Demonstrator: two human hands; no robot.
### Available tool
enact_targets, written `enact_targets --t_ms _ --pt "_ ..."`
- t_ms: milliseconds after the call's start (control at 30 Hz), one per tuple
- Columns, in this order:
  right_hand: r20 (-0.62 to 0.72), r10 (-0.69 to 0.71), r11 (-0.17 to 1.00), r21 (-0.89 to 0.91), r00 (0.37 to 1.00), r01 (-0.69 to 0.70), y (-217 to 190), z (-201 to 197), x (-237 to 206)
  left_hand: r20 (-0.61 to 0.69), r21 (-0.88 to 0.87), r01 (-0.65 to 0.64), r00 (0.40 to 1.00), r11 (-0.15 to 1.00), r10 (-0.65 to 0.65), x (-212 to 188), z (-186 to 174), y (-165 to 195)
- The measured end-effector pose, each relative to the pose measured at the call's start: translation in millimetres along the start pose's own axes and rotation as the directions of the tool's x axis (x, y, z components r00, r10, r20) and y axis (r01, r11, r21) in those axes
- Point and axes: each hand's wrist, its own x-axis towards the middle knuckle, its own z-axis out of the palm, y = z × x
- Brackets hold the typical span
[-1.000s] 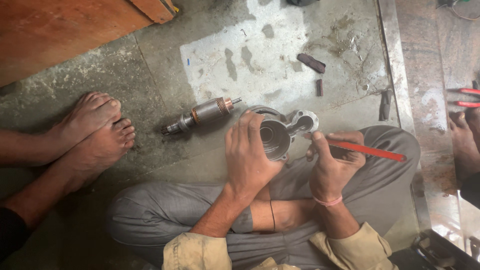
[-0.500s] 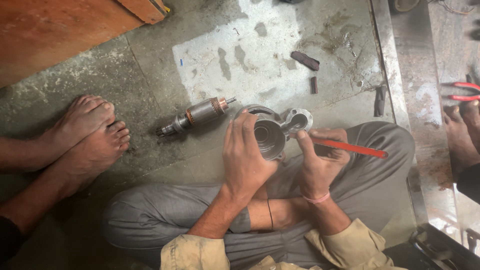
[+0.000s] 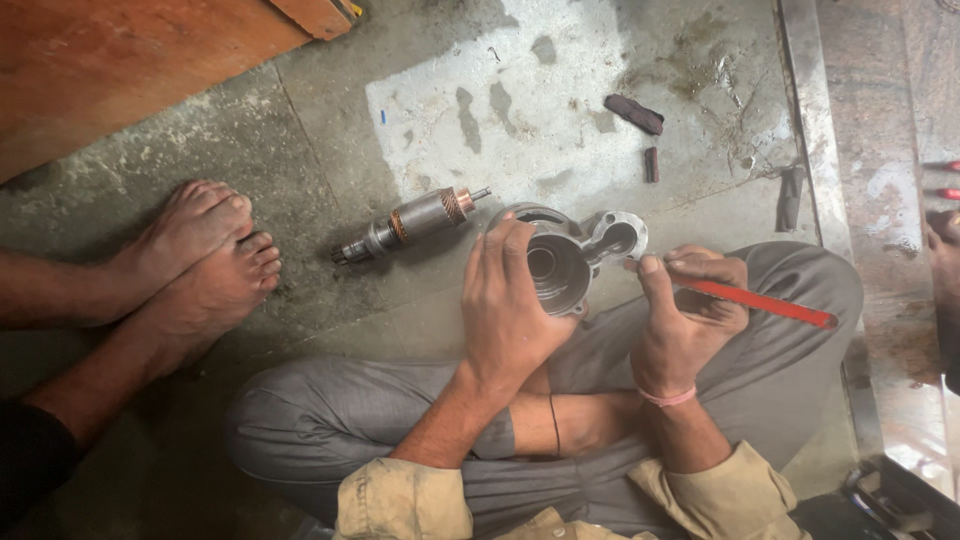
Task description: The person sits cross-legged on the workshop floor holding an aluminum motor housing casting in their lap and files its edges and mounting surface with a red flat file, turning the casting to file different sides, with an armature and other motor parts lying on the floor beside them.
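Note:
I sit cross-legged on the floor. My left hand [image 3: 512, 305] grips a grey cast-metal motor housing [image 3: 565, 255] held over my lap, its round bore facing up. My right hand [image 3: 685, 315] holds a thin red-handled tool [image 3: 760, 303], the handle sticking out to the right and the tip reaching toward the housing's smaller round opening [image 3: 618, 238]. The tip itself is hidden by my fingers. A motor armature [image 3: 410, 225] with copper windings lies on the concrete just left of the housing.
Another person's two bare feet [image 3: 195, 260] rest on the floor at the left. A reddish wooden board [image 3: 110, 60] fills the top left. Two small dark pieces [image 3: 635, 113] lie on a pale floor patch. A metal rail [image 3: 810, 120] runs down the right; red-handled tools [image 3: 945, 180] lie beyond.
My hands and the housing keep the same pose. The view has shifted slightly; the housing sits a little lower and further left in frame.

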Motion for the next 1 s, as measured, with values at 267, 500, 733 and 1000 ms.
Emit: enact_targets --t_ms 267,500,733,1000 --pt "0.020 0.093 0.992 0.087 0.995 -0.095 -2 -6 6 -0.003 0.016 -0.013 1.000 1.000 0.013 -1 6 4" --pt "0.086 0.141 0.985 0.093 0.986 -0.148 -6 -7 11 0.011 0.021 -0.009 1.000 1.000 0.009 -1 9 6" --pt "0.070 0.148 0.987 0.046 0.987 -0.151 -2 -15 12 0.008 0.020 -0.015 1.000 1.000 0.015 0 11 6" --pt "0.128 0.190 0.962 0.171 0.973 -0.211 2 -18 16 0.021 0.016 -0.007 1.000 1.000 0.007 -1 12 4"
